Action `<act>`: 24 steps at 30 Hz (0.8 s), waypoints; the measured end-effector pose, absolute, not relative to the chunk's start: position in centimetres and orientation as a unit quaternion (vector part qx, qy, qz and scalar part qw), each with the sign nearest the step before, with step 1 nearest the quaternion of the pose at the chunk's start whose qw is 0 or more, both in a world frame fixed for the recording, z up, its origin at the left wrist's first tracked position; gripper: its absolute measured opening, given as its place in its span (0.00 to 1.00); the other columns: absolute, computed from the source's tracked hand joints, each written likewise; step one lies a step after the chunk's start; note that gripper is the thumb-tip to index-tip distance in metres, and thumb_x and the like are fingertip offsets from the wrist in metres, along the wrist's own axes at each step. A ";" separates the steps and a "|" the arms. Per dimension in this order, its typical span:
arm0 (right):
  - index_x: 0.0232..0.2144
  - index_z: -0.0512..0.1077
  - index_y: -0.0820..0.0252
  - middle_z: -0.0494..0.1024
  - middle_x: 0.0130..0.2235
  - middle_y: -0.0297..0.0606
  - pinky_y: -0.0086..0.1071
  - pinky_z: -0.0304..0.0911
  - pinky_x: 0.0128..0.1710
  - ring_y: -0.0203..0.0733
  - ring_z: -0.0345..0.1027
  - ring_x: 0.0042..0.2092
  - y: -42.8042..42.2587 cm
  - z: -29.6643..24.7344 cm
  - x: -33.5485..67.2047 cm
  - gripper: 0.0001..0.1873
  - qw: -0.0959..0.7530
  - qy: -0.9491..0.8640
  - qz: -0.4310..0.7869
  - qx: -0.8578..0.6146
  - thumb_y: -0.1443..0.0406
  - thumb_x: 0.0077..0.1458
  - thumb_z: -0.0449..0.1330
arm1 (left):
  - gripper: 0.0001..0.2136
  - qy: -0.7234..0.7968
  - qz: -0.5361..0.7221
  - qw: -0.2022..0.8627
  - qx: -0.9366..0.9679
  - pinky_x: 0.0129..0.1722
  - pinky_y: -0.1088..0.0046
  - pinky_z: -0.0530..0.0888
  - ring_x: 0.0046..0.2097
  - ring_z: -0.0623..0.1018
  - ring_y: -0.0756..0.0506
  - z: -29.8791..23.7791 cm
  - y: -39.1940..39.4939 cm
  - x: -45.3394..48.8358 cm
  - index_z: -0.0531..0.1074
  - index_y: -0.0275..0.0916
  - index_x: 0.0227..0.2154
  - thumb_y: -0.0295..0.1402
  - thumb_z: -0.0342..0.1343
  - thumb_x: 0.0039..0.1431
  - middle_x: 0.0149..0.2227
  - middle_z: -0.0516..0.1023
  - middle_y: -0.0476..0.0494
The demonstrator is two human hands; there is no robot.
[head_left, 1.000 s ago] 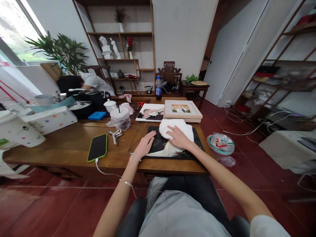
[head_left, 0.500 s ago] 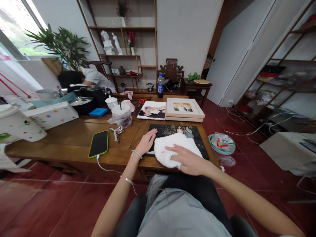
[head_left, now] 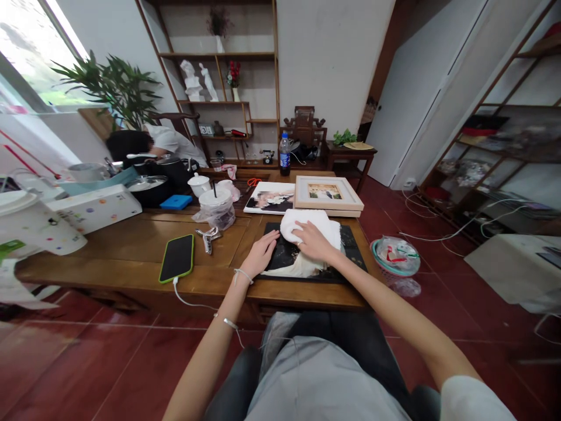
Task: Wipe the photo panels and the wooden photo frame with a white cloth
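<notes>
The white cloth (head_left: pixel 323 221) lies bunched over the far part of the dark photo panel (head_left: pixel 354 252) on the bench (head_left: pixel 239 242), directly beneath the right hand (head_left: pixel 315 241), whose fingers are slightly spread and laid on it. The left hand (head_left: pixel 262 252) rests flat at the panel's left edge, fingers close together. Beyond the panel lies a framed picture (head_left: pixel 344 197); well left of it, a phone (head_left: pixel 176 258).

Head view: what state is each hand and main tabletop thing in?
Photo panel: flat, partly covered
White cloth: bunched, on the panel
Right hand: on the cloth
Left hand: at the panel's left edge
Phone: screen dark, cable plugged in
Bottle: upright, capped
Framed picture: flat, face up
White pot: lidded
</notes>
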State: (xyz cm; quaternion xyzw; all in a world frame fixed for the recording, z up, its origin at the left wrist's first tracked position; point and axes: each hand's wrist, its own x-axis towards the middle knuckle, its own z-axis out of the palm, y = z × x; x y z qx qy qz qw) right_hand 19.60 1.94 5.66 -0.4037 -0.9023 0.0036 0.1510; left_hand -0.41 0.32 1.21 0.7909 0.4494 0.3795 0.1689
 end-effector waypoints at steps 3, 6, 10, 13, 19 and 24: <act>0.45 0.68 0.64 0.67 0.53 0.52 0.51 0.42 0.56 0.51 0.48 0.60 -1.2 5.6 19.0 0.20 0.137 -0.909 -0.002 -0.394 0.73 0.47 0.52 | 0.19 0.449 0.383 0.171 0.789 0.59 0.63 0.60 0.57 0.65 0.45 1.2 0.4 -0.4 0.69 0.32 0.48 0.35 0.40 0.62 0.53 0.69 0.38; 0.44 0.69 0.62 0.62 0.57 0.49 0.52 0.39 0.57 0.50 0.44 0.61 -5.5 6.3 19.1 0.21 0.127 -0.920 0.025 -0.369 0.75 0.44 0.53 | 0.18 0.449 0.381 0.174 0.789 0.59 0.63 0.60 0.57 0.65 0.45 1.3 0.3 -0.4 0.69 0.33 0.48 0.35 0.40 0.62 0.53 0.69 0.39; 0.42 0.69 0.61 0.60 0.58 0.46 0.51 0.36 0.59 0.48 0.41 0.62 -10.3 8.0 20.5 0.21 0.090 -0.943 0.097 -0.306 0.75 0.43 0.53 | 0.18 0.454 0.380 0.179 0.786 0.59 0.62 0.60 0.57 0.65 0.45 1.6 0.1 -0.3 0.69 0.33 0.47 0.35 0.40 0.62 0.54 0.68 0.38; 0.40 0.70 0.59 0.61 0.58 0.42 0.47 0.36 0.61 0.44 0.42 0.62 -11.3 8.8 22.1 0.22 0.069 -0.957 0.148 -0.240 0.76 0.41 0.52 | 0.19 0.455 0.383 0.186 0.782 0.59 0.63 0.59 0.57 0.65 0.45 1.8 0.0 -0.2 0.69 0.32 0.47 0.36 0.40 0.62 0.54 0.68 0.38; 0.40 0.69 0.60 0.61 0.58 0.43 0.44 0.47 0.58 0.44 0.48 0.60 -7.2 7.4 23.6 0.19 0.126 -0.927 0.135 -0.327 0.75 0.45 0.50 | 0.20 0.473 0.391 0.217 0.759 0.59 0.63 0.59 0.57 0.66 0.46 1.9 0.0 -0.1 0.70 0.35 0.47 0.39 0.37 0.63 0.54 0.68 0.41; 0.44 0.68 0.64 0.68 0.51 0.52 0.49 0.42 0.58 0.48 0.48 0.60 -4.8 6.1 20.2 0.21 0.168 -0.890 0.039 -0.423 0.75 0.45 0.51 | 0.23 0.478 0.389 0.224 0.754 0.59 0.65 0.58 0.58 0.65 0.45 2.1 -0.1 -0.1 0.69 0.33 0.48 0.41 0.36 0.63 0.54 0.68 0.40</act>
